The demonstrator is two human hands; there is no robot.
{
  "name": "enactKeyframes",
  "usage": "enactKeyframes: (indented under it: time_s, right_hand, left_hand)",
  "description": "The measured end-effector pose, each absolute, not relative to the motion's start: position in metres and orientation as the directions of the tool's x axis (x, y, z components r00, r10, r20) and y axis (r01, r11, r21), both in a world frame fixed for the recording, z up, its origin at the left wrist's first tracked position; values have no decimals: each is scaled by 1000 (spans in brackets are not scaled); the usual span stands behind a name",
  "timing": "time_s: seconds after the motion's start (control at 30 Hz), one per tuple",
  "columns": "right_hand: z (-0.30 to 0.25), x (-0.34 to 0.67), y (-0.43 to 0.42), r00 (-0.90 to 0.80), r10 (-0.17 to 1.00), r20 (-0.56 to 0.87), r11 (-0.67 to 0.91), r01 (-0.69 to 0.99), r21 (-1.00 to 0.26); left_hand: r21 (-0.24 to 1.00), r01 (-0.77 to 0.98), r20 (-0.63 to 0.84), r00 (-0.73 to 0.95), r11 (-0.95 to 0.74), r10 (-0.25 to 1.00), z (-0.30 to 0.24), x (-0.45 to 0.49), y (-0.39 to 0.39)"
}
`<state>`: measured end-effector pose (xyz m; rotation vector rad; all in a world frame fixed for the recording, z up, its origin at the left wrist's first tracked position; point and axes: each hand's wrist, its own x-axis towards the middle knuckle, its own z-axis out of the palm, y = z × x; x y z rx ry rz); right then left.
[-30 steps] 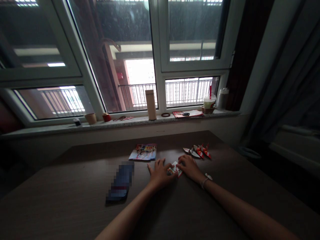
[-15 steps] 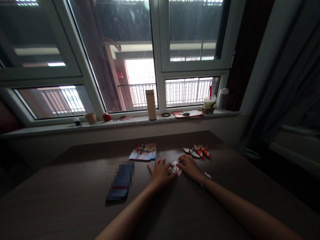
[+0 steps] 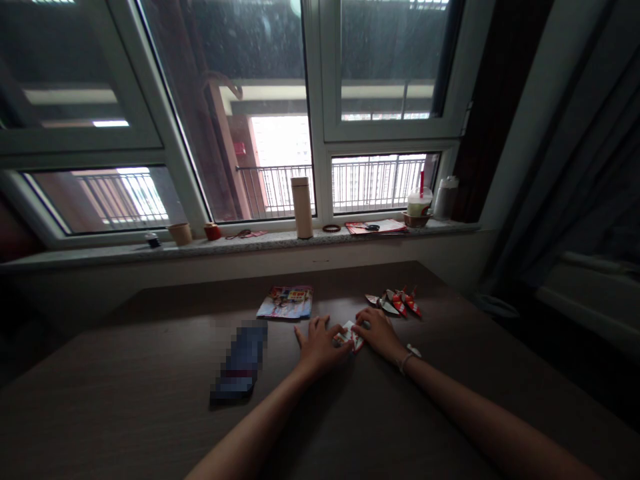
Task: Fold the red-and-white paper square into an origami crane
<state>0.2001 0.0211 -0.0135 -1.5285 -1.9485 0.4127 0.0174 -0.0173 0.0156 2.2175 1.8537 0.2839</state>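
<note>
Paper [image 3: 349, 327], small, white and red, folded, on table [image 3: 150, 373] between both hands. Left hand [image 3: 321, 345] at paper's 9 o'clock: thumb and index on it, other fingers spread. Right hand [image 3: 379, 331] at 3 o'clock: fingers bent, tips at paper's edge. Pinching or pressing: cannot tell for either. From paper: folded shapes [image 3: 401, 306] at 2, sheets [image 3: 285, 304] at 10, bottle [image 3: 302, 210] on sill [image 3: 273, 241] at 11.

Bright window [image 3: 240, 120] over a speckled sill [image 3: 270, 241], dark curtain [image 3: 565, 180] rightward.
</note>
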Motion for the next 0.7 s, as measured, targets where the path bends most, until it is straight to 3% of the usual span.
enactKeyframes:
  time_s: [0.7]
  right_hand:
    - [-13,199,21,-119,951,284,275,744,-609]
  left_hand:
    - [279,945,19,172,-170,985,13,18,-16]
